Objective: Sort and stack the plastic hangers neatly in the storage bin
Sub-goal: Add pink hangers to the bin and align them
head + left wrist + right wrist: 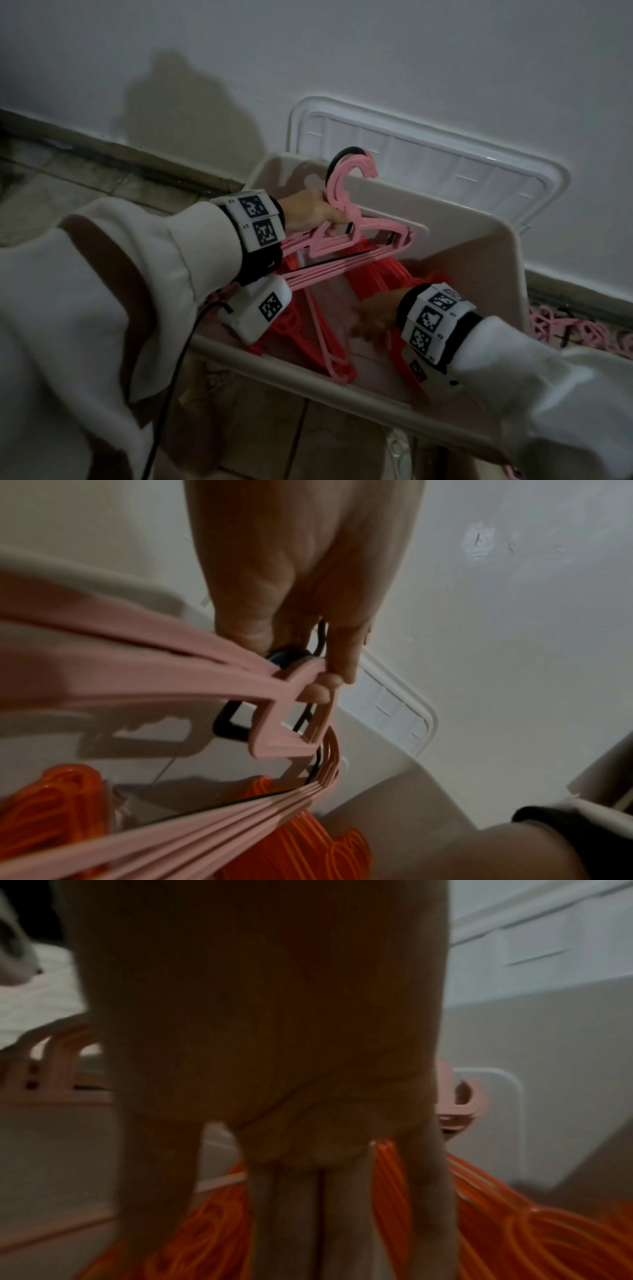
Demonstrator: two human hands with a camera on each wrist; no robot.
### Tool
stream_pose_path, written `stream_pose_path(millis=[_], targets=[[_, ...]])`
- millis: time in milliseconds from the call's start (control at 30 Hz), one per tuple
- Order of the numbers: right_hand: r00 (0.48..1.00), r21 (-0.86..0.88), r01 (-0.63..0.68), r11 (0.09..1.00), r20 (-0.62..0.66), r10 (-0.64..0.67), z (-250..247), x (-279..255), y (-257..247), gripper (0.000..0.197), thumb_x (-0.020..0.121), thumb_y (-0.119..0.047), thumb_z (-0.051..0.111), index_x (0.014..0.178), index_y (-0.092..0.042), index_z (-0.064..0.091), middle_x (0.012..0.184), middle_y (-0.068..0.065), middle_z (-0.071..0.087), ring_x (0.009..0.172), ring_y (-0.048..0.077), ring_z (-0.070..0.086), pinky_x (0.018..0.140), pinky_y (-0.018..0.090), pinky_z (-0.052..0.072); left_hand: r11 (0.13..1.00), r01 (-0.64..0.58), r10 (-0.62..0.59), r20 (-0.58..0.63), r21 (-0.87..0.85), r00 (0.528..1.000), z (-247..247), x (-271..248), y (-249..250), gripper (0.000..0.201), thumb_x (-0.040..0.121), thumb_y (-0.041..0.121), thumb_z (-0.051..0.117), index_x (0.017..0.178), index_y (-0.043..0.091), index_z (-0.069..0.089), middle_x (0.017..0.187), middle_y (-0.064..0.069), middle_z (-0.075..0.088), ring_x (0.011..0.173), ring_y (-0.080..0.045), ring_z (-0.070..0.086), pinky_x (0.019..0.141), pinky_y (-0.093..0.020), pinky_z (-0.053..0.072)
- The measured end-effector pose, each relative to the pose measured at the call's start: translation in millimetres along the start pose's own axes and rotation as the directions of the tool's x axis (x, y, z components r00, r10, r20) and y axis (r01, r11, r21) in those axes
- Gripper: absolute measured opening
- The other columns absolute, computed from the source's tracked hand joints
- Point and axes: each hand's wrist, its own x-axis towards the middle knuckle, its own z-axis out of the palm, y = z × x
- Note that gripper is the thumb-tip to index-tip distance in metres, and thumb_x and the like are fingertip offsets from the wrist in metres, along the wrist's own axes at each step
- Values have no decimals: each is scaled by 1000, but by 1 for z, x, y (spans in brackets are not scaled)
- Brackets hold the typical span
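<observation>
My left hand (317, 214) grips a bundle of pink hangers (346, 245) by the necks and holds it over the beige storage bin (479, 240), hooks up. A black hanger (227, 725) sits in the same bundle (164, 680), with my left fingers (339, 669) curled round the necks. Orange hangers (380, 274) lie piled in the bin. My right hand (371, 317) reaches down into the bin, blurred. Its fingers (291, 1218) are straight and spread over the orange hangers (548, 1231). One pink hanger (325, 346) lies on the orange pile.
The bin's white lid (428, 157) leans against the wall behind it. More pink hangers (565, 330) lie on the tiled floor to the right of the bin. A black cable (171, 377) hangs from my left wrist.
</observation>
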Motion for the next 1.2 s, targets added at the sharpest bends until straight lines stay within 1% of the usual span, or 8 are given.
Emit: stream_pose_path(millis=[133,300,500,633,767,967,1067,1200], targets=[[1000,-79,17,997,5,-17,3,17,-11,46,100,-29,37,118,7,58,119,19,63,85,9,66,78,23,47,999,31,-30,-33,27,999,-5,-5,0,37,90,20,57,55,9,52,66,-8,56,65,-10,50,62,-4,37],[999,-307,37,951,-25,-47,10,34,-13,40,95,-28,50,115,6,59,118,19,63,102,26,62,70,25,46,999,51,-51,-22,-19,998,-6,-8,-3,37,89,22,59,54,9,54,70,-16,54,73,-26,47,84,-38,43],[985,-136,-17,991,-172,-6,4,27,-5,31,89,-19,57,113,1,60,106,16,66,57,6,47,55,19,41,999,33,-34,-17,-23,999,-6,-9,-3,39,91,20,56,54,9,51,59,-4,52,70,-25,46,77,-29,40],[992,71,27,997,-124,-18,-8,15,2,21,91,-10,55,101,8,62,57,-2,64,48,8,58,50,23,47,999,10,-8,-59,34,998,-6,-7,0,44,92,22,56,50,12,46,43,7,47,44,-5,41,53,-10,35],[989,85,35,996,-145,-23,-2,-11,6,19,96,-12,46,96,-6,65,53,-9,60,69,2,69,49,16,46,1000,-7,7,-89,11,996,-4,-7,4,43,92,14,55,51,10,44,33,10,44,35,0,41,45,-3,33],[993,96,37,995,-112,-27,-1,-46,27,38,96,-8,45,59,-14,48,42,-9,52,42,0,48,45,7,36,998,-56,53,-83,-36,995,-4,-5,9,33,91,6,56,58,5,49,40,9,48,36,1,42,47,-4,36],[974,-27,12,1000,-227,-17,1,-57,44,31,98,-20,42,74,-7,57,72,2,49,58,6,38,51,11,31,997,-64,62,-80,-31,995,-2,-1,8,12,89,7,58,81,-2,59,49,3,52,39,2,46,48,-6,39],[946,-37,22,999,-323,-33,1,-83,62,27,97,-22,42,104,-6,63,97,9,58,78,12,51,65,18,38,996,-81,83,-39,44,996,5,1,6,27,89,9,58,63,5,54,38,10,51,40,1,47,51,-4,38]])
